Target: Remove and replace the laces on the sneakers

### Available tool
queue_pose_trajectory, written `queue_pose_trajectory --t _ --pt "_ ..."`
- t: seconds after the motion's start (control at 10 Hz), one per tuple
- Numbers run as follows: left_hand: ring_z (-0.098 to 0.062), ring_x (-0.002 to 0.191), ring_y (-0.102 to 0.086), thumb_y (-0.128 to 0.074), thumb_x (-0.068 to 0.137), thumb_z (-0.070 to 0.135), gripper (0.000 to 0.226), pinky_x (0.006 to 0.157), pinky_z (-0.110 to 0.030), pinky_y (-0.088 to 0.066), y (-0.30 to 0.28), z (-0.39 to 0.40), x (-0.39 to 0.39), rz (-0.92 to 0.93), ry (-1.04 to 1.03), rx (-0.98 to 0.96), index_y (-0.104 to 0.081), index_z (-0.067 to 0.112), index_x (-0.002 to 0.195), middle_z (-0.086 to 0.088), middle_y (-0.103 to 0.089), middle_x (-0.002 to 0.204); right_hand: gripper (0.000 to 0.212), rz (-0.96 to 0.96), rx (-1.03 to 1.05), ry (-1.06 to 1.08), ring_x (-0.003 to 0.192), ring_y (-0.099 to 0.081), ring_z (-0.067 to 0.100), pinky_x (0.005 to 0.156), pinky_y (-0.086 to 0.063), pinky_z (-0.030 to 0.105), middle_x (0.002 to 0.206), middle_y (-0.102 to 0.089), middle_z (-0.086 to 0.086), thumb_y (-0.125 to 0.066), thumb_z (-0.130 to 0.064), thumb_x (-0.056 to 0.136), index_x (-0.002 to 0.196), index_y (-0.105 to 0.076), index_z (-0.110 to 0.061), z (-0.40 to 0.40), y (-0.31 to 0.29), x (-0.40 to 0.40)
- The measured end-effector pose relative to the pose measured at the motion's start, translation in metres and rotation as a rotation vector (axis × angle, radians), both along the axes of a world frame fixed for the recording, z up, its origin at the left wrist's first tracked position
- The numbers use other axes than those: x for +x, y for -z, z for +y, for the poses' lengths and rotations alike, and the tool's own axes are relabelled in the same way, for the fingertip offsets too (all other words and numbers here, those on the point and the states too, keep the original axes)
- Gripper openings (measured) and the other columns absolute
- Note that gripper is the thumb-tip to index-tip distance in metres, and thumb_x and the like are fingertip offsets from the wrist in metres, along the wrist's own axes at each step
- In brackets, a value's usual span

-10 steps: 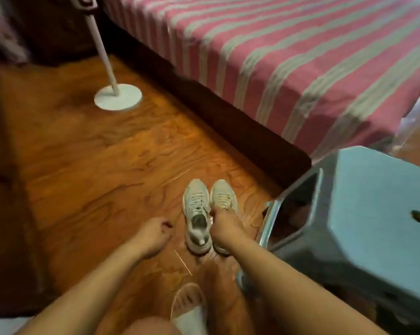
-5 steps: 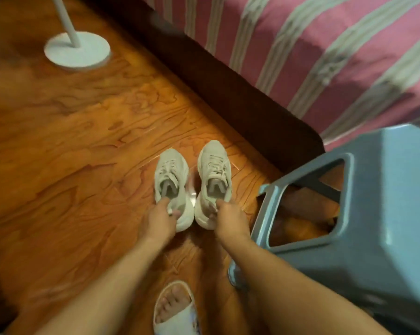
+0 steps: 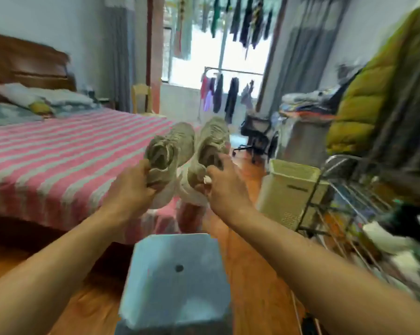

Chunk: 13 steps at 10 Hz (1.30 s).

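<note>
Two pale beige sneakers are held up in the air in front of me, toes pointing away. My left hand (image 3: 131, 187) grips the heel of the left sneaker (image 3: 170, 151). My right hand (image 3: 222, 187) grips the heel of the right sneaker (image 3: 212, 146), thumb at the collar. Both shoes hang above the far edge of a grey-blue plastic stool (image 3: 177, 281). The picture is blurred, so the laces are hard to make out.
A bed with a pink striped cover (image 3: 59, 160) fills the left. To the right stand a cream plastic bin (image 3: 288, 189), a metal rack (image 3: 344, 209) and a pile of clothes with a green jacket (image 3: 373, 88). Wooden floor lies below.
Both hands took the sneakers by their heels and lifted them off the floor to chest height. My view swung up from the floor to the room.
</note>
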<state>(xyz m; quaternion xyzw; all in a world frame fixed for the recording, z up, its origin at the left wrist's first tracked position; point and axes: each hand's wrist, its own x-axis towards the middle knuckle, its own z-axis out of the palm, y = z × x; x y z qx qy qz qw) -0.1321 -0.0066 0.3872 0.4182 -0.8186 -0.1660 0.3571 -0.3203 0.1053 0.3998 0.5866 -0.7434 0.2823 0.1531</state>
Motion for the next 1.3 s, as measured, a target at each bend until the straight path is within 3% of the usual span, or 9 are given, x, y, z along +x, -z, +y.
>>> queue_pose_trajectory --t 0.1,0.2,0.3,0.6,0.7,0.8,0.9,1.0,1.3 --pt "-0.035 0.099 -0.069 -0.069 0.077 0.051 0.042 0.073 -0.037 -0.047 -0.029 0.044 -0.126 0.101 0.228 -0.011 -0.062 0.03 0.113 -0.011 -0.074 0.104 0.022 0.06 -0.016 0.232 0.119 -0.043 0.04 0.089 -0.041 0.038 0.135 -0.046 0.014 -0.065 -0.03 0.094 0.109 -0.064 -0.014 0.061 -0.048 -0.094" --pt "-0.032 0.106 -0.066 -0.075 0.075 0.053 0.043 0.087 -0.04 -0.052 -0.047 0.077 -0.236 0.227 0.427 0.099 -0.062 0.041 0.114 -0.01 -0.072 0.111 0.024 0.111 0.094 0.488 0.12 -0.04 0.041 0.095 -0.037 0.042 0.129 -0.049 0.015 -0.056 -0.033 0.097 0.113 -0.059 -0.016 0.113 -0.079 -0.175" --pt "-0.035 0.106 -0.063 -0.069 0.084 0.017 0.046 0.084 -0.038 -0.049 -0.051 0.095 -0.323 0.055 0.494 0.027 -0.059 0.027 0.128 -0.008 -0.067 0.106 0.026 0.11 0.225 0.67 0.117 -0.046 0.038 0.097 -0.039 0.045 0.124 -0.054 0.01 -0.056 -0.04 0.096 0.113 -0.06 -0.02 0.155 -0.095 -0.238" --pt "-0.018 0.103 -0.058 -0.073 0.091 0.017 0.037 0.082 -0.03 -0.042 -0.044 0.118 -0.485 -0.104 0.84 0.118 -0.052 0.024 0.122 0.007 -0.057 0.106 0.054 0.015 0.451 0.945 0.104 -0.061 0.029 0.079 -0.046 0.037 0.111 -0.066 0.007 -0.058 -0.063 0.086 0.112 -0.068 -0.016 0.2 -0.08 -0.322" --pt "-0.021 0.111 -0.062 -0.073 0.09 0.015 0.048 0.084 -0.03 -0.048 -0.035 0.123 -0.518 -0.181 0.936 0.167 -0.051 0.028 0.13 0.006 -0.059 0.111 0.038 -0.157 0.517 0.775 0.095 -0.063 0.025 0.075 -0.045 0.033 0.097 -0.068 0.002 -0.058 -0.057 0.093 0.094 -0.068 -0.02 0.203 -0.083 -0.338" --pt "-0.027 0.121 -0.059 -0.069 0.094 0.015 0.085 0.097 -0.037 -0.048 -0.03 0.125 -0.54 -0.242 1.015 0.22 -0.018 0.032 0.161 -0.004 -0.057 0.131 0.03 -0.367 0.488 0.563 0.087 -0.064 0.019 0.075 -0.051 0.035 0.089 -0.07 -0.001 -0.058 -0.046 0.097 0.086 -0.071 -0.021 0.21 -0.091 -0.355" --pt "-0.032 0.12 -0.06 -0.068 0.096 0.017 0.099 0.096 -0.04 -0.048 -0.02 0.12 -0.557 -0.239 0.945 0.306 0.004 0.026 0.163 -0.016 -0.057 0.14 0.024 -0.312 0.474 0.608 0.1 -0.064 0.021 0.088 -0.052 0.036 0.109 -0.072 0.001 -0.056 -0.03 0.1 0.107 -0.075 -0.018 0.221 -0.089 -0.373" --pt "-0.03 0.12 -0.059 -0.069 0.095 0.02 0.079 0.101 -0.042 -0.051 -0.018 0.126 -0.567 -0.237 0.914 0.308 -0.019 0.014 0.156 -0.016 -0.057 0.14 0.02 -0.336 0.465 0.64 0.102 -0.065 0.018 0.092 -0.054 0.036 0.112 -0.072 -0.003 -0.06 -0.028 0.097 0.109 -0.076 -0.026 0.223 -0.077 -0.383" --pt "-0.029 0.125 -0.057 -0.057 0.101 0.02 0.058 0.099 -0.039 -0.049 -0.01 0.138 -0.538 -0.199 0.74 0.279 -0.036 0.016 0.155 -0.013 -0.057 0.143 0.021 -0.21 0.447 0.729 0.102 -0.063 0.023 0.085 -0.053 0.032 0.115 -0.07 0.005 -0.06 -0.024 0.097 0.113 -0.074 -0.021 0.21 -0.076 -0.379"
